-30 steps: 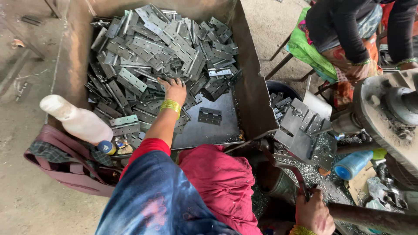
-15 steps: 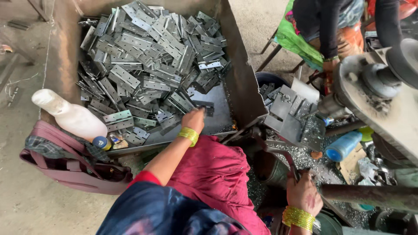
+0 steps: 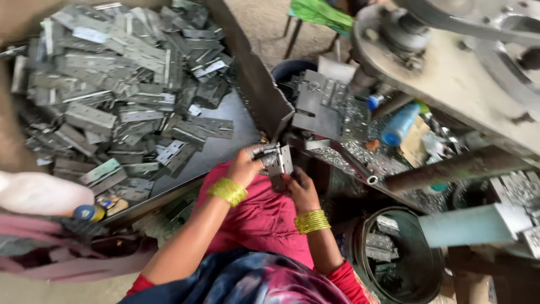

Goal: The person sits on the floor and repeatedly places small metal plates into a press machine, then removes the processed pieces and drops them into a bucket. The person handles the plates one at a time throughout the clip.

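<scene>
Both hands meet over the lap: the left hand (image 3: 246, 165) and right hand (image 3: 300, 186) each grip the hinge (image 3: 278, 161) between them, its long axis upright.

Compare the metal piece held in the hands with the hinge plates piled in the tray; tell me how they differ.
The held metal piece is lifted over the lap, gripped by the left hand and right hand; the piled hinge plates lie untouched in the metal tray. The held piece is single and roughly upright; the piled ones overlap flat or tilted at all angles. Both are grey sheet metal; the held piece is too blurred to tell more.
</scene>
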A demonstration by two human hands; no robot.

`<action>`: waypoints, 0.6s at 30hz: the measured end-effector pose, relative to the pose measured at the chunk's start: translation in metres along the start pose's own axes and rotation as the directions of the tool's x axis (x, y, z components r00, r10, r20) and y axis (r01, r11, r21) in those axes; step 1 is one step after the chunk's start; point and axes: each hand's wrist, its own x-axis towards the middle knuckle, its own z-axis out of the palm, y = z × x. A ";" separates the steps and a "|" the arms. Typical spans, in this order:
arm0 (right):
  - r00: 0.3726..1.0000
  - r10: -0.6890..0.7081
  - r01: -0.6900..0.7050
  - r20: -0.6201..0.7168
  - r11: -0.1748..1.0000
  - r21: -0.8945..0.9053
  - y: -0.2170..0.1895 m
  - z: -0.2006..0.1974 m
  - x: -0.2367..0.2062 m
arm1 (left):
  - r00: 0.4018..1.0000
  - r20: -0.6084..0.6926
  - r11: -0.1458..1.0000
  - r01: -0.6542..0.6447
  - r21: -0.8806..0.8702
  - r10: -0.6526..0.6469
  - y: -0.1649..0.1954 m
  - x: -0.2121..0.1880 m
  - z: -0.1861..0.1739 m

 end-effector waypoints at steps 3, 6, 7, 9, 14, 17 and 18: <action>0.997 0.073 -0.069 -0.027 0.989 0.133 0.024 -0.006 -0.008 | 0.983 -0.158 0.941 -0.034 0.337 0.092 -0.002 -0.022 0.038; 0.993 -0.084 0.059 -0.083 0.963 -0.264 0.017 -0.017 -0.020 | 0.992 -0.127 0.973 0.044 0.226 -0.015 0.000 -0.025 0.047; 0.994 -0.094 0.064 -0.064 0.927 -0.370 0.007 -0.021 -0.022 | 0.996 -0.057 0.993 0.073 0.093 -0.067 0.004 -0.019 0.047; 0.980 -0.197 0.150 -0.011 0.777 -0.612 -0.023 -0.029 -0.020 | 0.940 0.316 0.989 0.090 0.121 -0.125 0.016 0.005 0.043; 0.805 -0.589 0.167 0.073 0.106 -0.980 -0.106 -0.046 0.006 | 0.964 0.259 0.713 -0.221 0.665 0.057 0.038 0.076 0.093; 0.870 -0.492 0.022 0.017 0.003 -1.000 -0.128 -0.057 0.010 | 0.796 0.336 0.193 -0.483 0.854 0.504 0.015 0.090 0.154; 0.923 -0.383 -0.080 -0.050 -0.064 -0.995 -0.128 -0.060 0.008 | 0.693 0.416 -0.050 -0.483 0.874 0.588 0.002 0.089 0.168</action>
